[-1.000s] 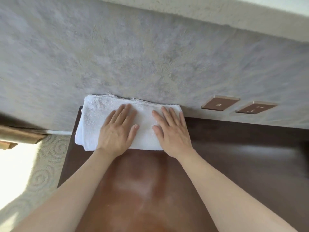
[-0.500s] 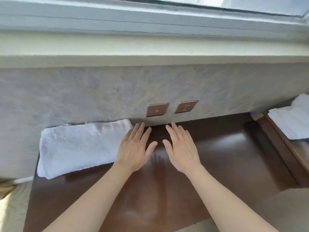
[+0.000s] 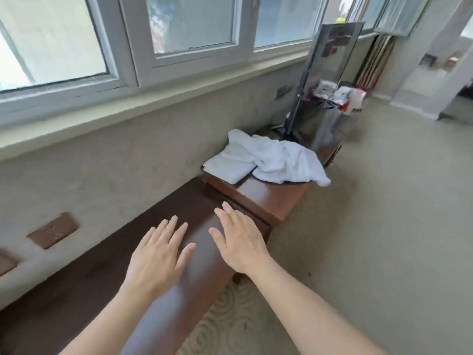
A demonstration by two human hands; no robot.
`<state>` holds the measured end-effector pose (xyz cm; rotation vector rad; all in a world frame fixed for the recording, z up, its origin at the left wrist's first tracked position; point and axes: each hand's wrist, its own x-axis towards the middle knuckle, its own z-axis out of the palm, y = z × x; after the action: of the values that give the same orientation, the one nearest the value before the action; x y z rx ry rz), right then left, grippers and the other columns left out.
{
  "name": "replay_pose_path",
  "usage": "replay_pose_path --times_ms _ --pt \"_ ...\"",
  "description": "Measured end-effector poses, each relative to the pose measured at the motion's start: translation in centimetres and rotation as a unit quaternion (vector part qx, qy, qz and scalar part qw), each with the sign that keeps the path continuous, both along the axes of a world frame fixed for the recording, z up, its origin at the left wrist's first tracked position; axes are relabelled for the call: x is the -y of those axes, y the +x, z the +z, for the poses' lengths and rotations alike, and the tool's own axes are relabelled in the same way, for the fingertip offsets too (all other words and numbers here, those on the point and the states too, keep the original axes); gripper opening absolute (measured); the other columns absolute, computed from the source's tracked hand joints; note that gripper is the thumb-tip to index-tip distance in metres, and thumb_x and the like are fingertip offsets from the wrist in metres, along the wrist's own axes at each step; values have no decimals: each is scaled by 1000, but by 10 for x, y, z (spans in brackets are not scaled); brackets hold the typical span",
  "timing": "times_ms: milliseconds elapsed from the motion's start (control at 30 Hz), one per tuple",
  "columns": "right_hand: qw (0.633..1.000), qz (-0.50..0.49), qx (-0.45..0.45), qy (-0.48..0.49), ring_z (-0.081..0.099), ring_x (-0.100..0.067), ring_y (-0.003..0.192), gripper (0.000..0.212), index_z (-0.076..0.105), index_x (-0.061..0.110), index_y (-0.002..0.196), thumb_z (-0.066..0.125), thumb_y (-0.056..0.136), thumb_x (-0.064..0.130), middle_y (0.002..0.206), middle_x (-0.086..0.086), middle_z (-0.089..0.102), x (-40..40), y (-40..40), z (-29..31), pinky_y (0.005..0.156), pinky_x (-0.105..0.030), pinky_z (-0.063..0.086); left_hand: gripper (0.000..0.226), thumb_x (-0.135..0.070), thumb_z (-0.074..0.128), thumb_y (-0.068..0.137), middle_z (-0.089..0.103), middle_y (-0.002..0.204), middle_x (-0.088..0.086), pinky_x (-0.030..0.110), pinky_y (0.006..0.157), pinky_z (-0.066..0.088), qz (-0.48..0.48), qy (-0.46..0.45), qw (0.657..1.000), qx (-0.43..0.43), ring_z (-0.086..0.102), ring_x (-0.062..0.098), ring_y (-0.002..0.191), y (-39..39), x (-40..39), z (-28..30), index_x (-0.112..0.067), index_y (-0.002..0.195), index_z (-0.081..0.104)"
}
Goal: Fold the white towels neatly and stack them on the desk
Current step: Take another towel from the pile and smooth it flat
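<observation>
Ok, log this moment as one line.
left hand: open, empty | right hand: open, empty | towels: unfolded heap on cabinet | next: likely grab one

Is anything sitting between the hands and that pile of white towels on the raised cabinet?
Nothing visible does. Both the left hand and right hand hover open over the bare dark desk. Ahead lies only the step up to the raised cabinet, whose near part is bare before the white towels.

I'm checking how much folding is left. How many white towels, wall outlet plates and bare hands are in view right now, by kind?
White towels: 2, one flat towel and one crumpled towel, both on the raised cabinet.
Wall outlet plates: 3.
Bare hands: 2, left hand, right hand, both empty.
Total: 7
</observation>
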<state>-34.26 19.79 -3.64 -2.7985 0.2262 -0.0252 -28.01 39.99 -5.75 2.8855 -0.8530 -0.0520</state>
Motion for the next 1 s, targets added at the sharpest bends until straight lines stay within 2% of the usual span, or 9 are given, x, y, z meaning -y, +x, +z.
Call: replay_pose_path --times_ms 133,300,533,667,767,867,1000 --pt "998 -61 7 32 27 -25 149 63 27 20 157 25 104 53 167 -5 19 75 -18 11 122 -40 21 95 -74 -11 90 33 161 1 38 122 20 -27 -19 999 -4 30 19 149 -9 81 6 -25 152 42" --pt "994 -100 24 43 24 -22 150 63 25 20 158 25 104 53 167 -4 17 145 -10 19 121 -37 21 99 -76 -16 88 32 161 0 35 121 16 -68 -39 997 -9 29 18 150 6 158 6 -27 152 41" --pt "986 -161 15 34 18 -17 152 59 21 24 159 28 106 50 169 3 10 235 26 16 122 -32 17 115 -79 -34 71 15 167 -6 28 121 3 -109 -71 991 -16 12 11 154 88 254 -5 -32 158 26" --pt "979 -205 -10 21 17 -17 152 59 20 24 159 27 106 50 169 5 8 283 46 3 122 -33 18 118 -78 -36 67 9 168 -7 28 122 3 -127 -74 989 -36 5 8 154 132 307 -16 -32 159 21" --pt "969 -242 -9 45 16 -16 153 58 21 24 159 28 107 49 169 5 10 307 61 -7 121 -32 16 120 -80 -34 67 11 168 -4 31 123 7 -152 -67 984 -60 9 13 154 150 338 -18 -29 159 22" --pt "969 -239 -33 48 15 -16 153 60 20 23 159 26 106 50 169 2 11 327 82 -14 122 -32 15 124 -81 -36 65 15 167 -3 32 123 9 -161 -76 982 -69 12 15 154 168 367 -17 -27 158 24" --pt "969 -234 -44 61 13 -14 154 59 22 24 159 27 106 51 168 4 13 367 122 -24 123 -33 16 116 -79 -28 76 30 162 -3 33 122 18 -164 -89 980 -75 25 15 151 195 402 -14 -25 150 42"
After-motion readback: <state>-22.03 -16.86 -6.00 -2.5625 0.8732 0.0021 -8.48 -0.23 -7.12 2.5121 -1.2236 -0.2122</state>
